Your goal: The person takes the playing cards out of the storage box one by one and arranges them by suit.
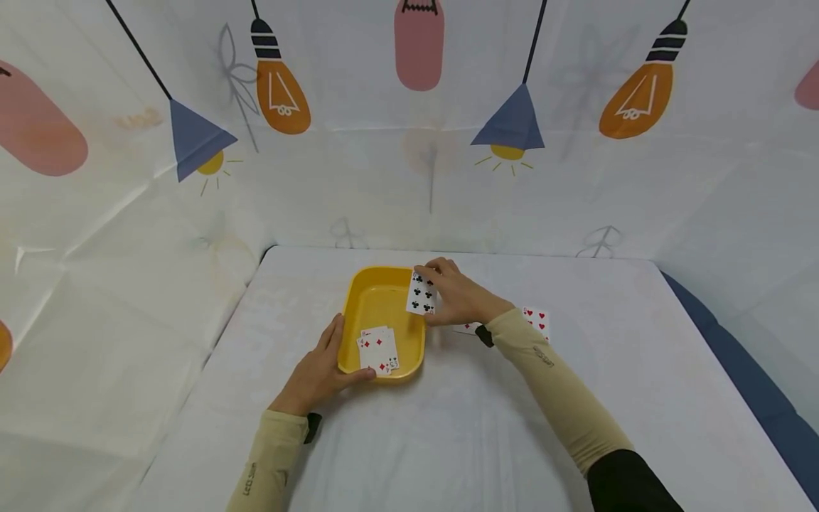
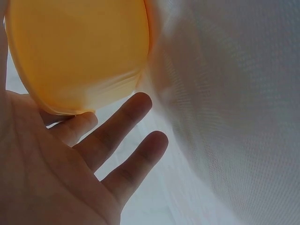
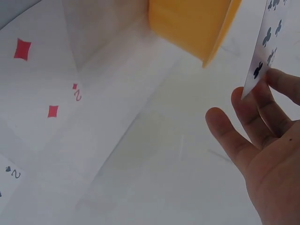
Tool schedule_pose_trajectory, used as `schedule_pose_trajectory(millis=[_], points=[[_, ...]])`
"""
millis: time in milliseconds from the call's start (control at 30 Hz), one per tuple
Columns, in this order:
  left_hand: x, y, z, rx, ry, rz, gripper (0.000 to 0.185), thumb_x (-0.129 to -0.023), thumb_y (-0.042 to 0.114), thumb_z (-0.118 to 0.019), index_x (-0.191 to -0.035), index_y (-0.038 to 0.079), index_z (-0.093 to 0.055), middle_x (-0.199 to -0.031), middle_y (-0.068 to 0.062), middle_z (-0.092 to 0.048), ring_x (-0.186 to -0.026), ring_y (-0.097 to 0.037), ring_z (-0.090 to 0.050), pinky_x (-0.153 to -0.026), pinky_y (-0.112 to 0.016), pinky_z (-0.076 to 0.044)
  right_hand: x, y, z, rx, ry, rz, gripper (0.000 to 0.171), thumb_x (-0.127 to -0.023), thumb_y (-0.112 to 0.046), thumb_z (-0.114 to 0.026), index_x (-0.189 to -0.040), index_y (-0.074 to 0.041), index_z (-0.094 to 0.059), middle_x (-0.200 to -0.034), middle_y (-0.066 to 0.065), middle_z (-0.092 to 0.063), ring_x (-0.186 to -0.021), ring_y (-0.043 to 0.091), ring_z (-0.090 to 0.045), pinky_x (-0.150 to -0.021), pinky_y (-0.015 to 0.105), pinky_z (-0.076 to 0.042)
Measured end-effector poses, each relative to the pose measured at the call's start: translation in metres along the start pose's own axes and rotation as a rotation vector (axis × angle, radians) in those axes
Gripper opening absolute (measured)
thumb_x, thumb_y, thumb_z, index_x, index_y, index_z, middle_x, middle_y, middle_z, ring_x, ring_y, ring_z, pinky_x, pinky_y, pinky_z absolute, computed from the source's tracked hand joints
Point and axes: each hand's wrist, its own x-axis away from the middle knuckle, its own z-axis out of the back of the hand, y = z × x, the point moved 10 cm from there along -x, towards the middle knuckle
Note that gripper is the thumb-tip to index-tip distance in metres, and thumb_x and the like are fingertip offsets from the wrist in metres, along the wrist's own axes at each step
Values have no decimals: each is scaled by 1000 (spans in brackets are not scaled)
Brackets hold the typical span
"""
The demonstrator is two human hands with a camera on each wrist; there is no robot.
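Note:
A yellow tray (image 1: 384,299) lies on the white table, left of centre. At its near left corner my left hand (image 1: 316,373) holds the rim, the thumb along the front edge; in the left wrist view two fingers stretch out beside the tray's wall (image 2: 79,51). Above the tray's right rim, my right hand (image 1: 457,291) pinches a playing card of clubs (image 1: 421,293) between thumb and fingers, the card tilted up. Overlapping playing cards (image 1: 376,348) lie in the near end of the tray, a diamond card on top.
Right of the tray, partly under my right forearm, lie a heart card (image 1: 536,320) and another red card (image 1: 465,328). The right wrist view shows a two of diamonds (image 3: 35,79) and the corner of a black two (image 3: 10,176). A printed cloth (image 1: 435,171) hangs behind the table.

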Motion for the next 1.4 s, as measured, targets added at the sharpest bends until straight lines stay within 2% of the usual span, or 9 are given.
schedule_pose_trajectory(millis=[167,300,600,733,933,1200,1400], points=[[1,1,0,6,2,-12,131,-74,79,-70,-164,15,0,-169,-10,-13,-112,-36,-58,-105,-51,-45,21,12,8,-19,27,7,90,-78,-37,-76,-156,-12,-38,-146,11,-37,-131,26,-35,-103,43,-45],[2,3,1,11,7,-26,132,-73,82,-68,-164,15,1,-169,-10,-14,-111,-36,-59,-105,-51,-45,37,31,10,-28,36,-13,90,-77,-35,-76,-156,-12,-39,-145,12,-38,-131,26,-35,-101,44,-45],[3,2,0,17,-1,-18,132,-73,84,-66,-164,16,1,-169,-9,-12,-107,-32,-59,-105,-50,-45,73,74,3,9,-11,-75,91,-78,-34,-78,-156,-8,-38,-145,15,-37,-133,30,-35,-103,50,-44],[2,1,-1,19,-5,-14,133,-73,84,-66,-164,16,2,-169,-8,-11,-109,-32,-58,-106,-49,-44,93,95,6,8,-23,-112,92,-77,-29,-81,-155,-6,-39,-144,16,-38,-132,32,-36,-101,51,-44],[1,-1,-1,9,-6,-13,132,-73,82,-67,-164,16,2,-169,-8,-12,-103,-31,-58,-104,-49,-46,125,122,12,59,-27,-164,92,-75,-24,-80,-154,-4,-39,-142,19,-38,-131,35,-36,-99,53,-45],[1,-1,0,10,-11,-6,133,-73,83,-67,-164,17,3,-169,-9,-11,-103,-31,-57,-105,-50,-45,153,144,21,74,-26,-207,92,-75,-25,-85,-152,-2,-40,-142,23,-38,-129,38,-37,-96,55,-44],[1,0,1,12,-9,-14,132,-73,83,-66,-164,16,3,-169,-9,-12,-100,-30,-57,-103,-49,-46,169,156,23,89,-48,-241,88,-74,-18,-81,-150,1,-41,-140,26,-39,-129,42,-37,-99,58,-43]])
